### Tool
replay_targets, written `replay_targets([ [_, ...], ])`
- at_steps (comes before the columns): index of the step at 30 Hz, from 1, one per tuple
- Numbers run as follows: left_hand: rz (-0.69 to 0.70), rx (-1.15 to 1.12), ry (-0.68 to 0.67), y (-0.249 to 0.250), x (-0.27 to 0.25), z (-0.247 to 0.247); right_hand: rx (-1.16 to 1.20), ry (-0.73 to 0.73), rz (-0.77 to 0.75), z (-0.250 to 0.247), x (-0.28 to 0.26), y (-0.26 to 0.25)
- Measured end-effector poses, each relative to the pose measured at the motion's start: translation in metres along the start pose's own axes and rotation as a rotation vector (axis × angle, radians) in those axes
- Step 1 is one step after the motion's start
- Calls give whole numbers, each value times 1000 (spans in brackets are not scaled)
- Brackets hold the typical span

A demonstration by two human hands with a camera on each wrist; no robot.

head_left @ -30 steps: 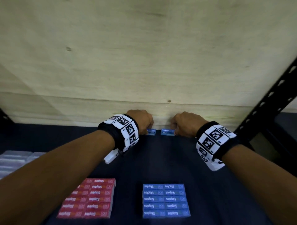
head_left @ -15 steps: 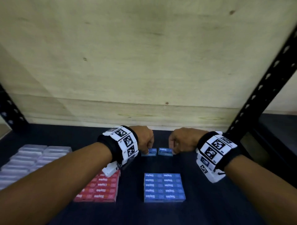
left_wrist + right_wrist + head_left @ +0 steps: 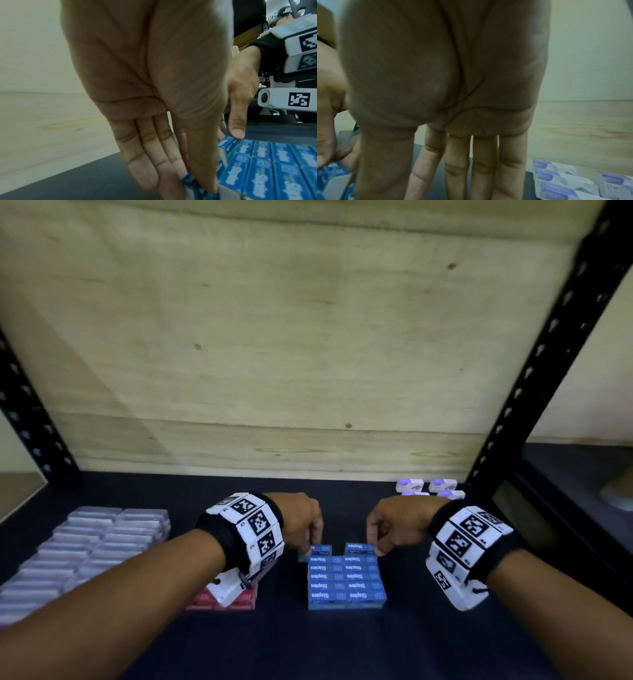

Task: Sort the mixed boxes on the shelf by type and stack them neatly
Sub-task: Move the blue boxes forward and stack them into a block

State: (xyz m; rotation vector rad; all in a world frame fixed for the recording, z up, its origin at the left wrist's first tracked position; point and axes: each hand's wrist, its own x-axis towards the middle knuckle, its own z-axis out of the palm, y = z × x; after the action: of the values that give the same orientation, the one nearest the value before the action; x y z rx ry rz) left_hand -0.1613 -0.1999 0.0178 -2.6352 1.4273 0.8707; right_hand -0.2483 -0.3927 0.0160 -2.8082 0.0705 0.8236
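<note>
On the dark shelf lies a flat stack of blue staples boxes. My left hand pinches one small blue staples box at the stack's far left edge. My right hand pinches a second blue box at the far right edge. In the left wrist view my left thumb and fingers grip a blue box beside the stack, while the right thumb touches the other box. The right wrist view is mostly palm, and the held box is hidden there.
A red staples stack sits left of the blue one, partly hidden by my left wrist. Several clear plastic boxes fill the left side. White and purple boxes stand at the back right by the black upright. A wooden panel backs the shelf.
Both hands have carried their blue boxes from the back panel toward me, down to the far edge of the blue stack. The white and purple boxes have come into view.
</note>
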Motion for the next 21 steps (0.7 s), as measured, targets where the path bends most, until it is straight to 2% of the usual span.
replay_targets([
  [9,7,44,-47,-1,-9,-4,32,-60,-34,0,-6,10],
  [13,17,52,-125,0,-8,-6,75,-79,-57,0,-5,13],
  [21,25,40,-116,1,-7,-5,123,-76,-95,1,1,17],
])
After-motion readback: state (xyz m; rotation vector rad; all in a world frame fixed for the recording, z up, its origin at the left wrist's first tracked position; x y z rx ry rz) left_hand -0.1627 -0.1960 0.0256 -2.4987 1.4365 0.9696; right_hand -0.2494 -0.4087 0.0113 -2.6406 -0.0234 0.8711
